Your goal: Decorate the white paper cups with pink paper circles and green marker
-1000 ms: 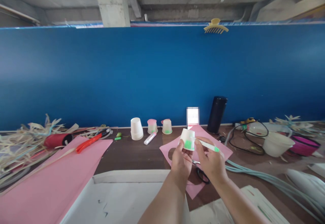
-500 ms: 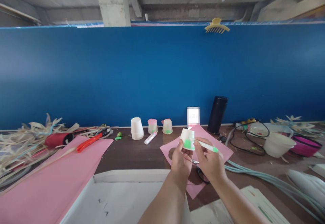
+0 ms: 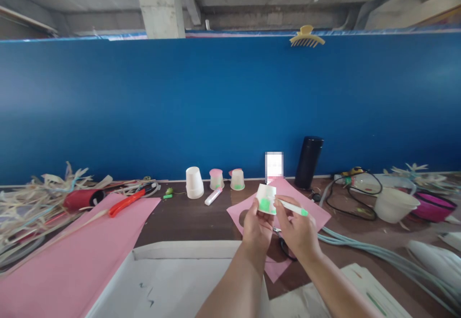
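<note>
My left hand is closed around a small white paper cup, held upside down with its wide rim low. A patch of green colour covers part of the cup's side near the rim. In my right hand is a white marker with a green end; its tip is at the cup's right side, partly hidden by my fingers. Beneath both hands lies pink paper with a dark round gap. Black-handled scissors rest on it, partly covered by my right hand.
Further back stand stacked white cups, two small cups with pink tops and green marks, and a black cylinder. A pink-and-white tube lies nearby. A white box lid sits in front. Cables run rightward.
The cup has tipped and dropped very slightly, and the marker has shifted a little to the left with my right hand. Everything else looks the same.
</note>
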Demonstrator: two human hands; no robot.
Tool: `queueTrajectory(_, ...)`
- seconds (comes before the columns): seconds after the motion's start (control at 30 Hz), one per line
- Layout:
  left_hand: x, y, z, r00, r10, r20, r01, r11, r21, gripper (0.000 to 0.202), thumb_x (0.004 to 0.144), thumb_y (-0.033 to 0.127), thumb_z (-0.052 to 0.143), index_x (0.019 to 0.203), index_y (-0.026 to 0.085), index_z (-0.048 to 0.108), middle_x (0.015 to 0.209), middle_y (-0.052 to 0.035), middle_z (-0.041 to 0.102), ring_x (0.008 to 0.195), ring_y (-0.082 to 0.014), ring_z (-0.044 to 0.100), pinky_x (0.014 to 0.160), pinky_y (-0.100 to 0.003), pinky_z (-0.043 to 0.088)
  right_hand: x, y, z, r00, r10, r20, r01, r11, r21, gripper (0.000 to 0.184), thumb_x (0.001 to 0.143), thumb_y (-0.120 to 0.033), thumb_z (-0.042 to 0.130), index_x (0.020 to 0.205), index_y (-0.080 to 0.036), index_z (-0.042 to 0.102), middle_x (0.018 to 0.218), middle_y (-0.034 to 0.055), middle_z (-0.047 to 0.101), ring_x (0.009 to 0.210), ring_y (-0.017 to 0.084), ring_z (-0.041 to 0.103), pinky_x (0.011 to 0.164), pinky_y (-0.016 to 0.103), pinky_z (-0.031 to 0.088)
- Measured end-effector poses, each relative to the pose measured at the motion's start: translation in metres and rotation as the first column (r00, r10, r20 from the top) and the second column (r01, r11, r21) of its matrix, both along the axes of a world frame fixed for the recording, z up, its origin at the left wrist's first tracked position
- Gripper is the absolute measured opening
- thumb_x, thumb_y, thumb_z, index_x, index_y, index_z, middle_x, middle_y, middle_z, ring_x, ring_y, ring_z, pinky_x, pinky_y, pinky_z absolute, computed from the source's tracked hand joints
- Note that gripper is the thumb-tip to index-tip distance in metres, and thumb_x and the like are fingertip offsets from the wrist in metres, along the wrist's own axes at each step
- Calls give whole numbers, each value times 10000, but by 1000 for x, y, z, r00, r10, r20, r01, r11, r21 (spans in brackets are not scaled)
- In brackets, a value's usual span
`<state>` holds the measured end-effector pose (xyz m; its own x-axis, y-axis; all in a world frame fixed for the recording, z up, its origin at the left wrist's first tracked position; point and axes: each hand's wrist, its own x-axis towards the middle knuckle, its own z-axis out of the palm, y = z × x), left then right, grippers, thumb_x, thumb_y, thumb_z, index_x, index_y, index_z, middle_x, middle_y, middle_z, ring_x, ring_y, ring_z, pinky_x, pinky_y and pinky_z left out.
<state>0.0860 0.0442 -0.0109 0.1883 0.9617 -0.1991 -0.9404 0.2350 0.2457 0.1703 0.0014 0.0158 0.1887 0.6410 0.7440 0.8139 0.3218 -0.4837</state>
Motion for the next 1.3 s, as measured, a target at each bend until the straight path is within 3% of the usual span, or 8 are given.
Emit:
queueTrajectory(0.33,-5,-2,8,999,44,-8,-44,997,-58,99,819,191,550,814,102,592,752,-86,663,669,-134,648,613,-212,532,1,0,1,1000,-4,4,4,1000,-1,312,858,-412,453,976,-181,626,918,76,694,747,175,664,667,240,480)
queueTrajectory(0.7,-5,0,6,999,53,9,-52,997,-56,93,812,181,559,834,98,596,780,-94,668,683,-141,651,612,-222,537,0,0,2,1000,8,-16,-8,1000,-20,288,856,-394,466,970,-189,631,939,64,689,785,173,659,677,238,480)
queueTrajectory(0.97,-3,1,7,998,66,-24,-68,992,-108,89,809,190,566,831,106,581,795,-97,664,715,-155,654,628,-245,543,3,-3,7,998,15,-63,-10,997,78,280,854,-382,466,983,-185,617,811,62,689,704,181,661,651,262,499)
queueTrajectory(1.3,-1,-1,5,999,21,-34,-24,998,-61,104,778,198,607,824,106,593,805,-99,668,731,-162,653,611,-238,543,3,-2,9,998,10,-63,-5,998,70,271,856,-377,467,950,-177,624,804,62,684,745,189,656,707,277,490)
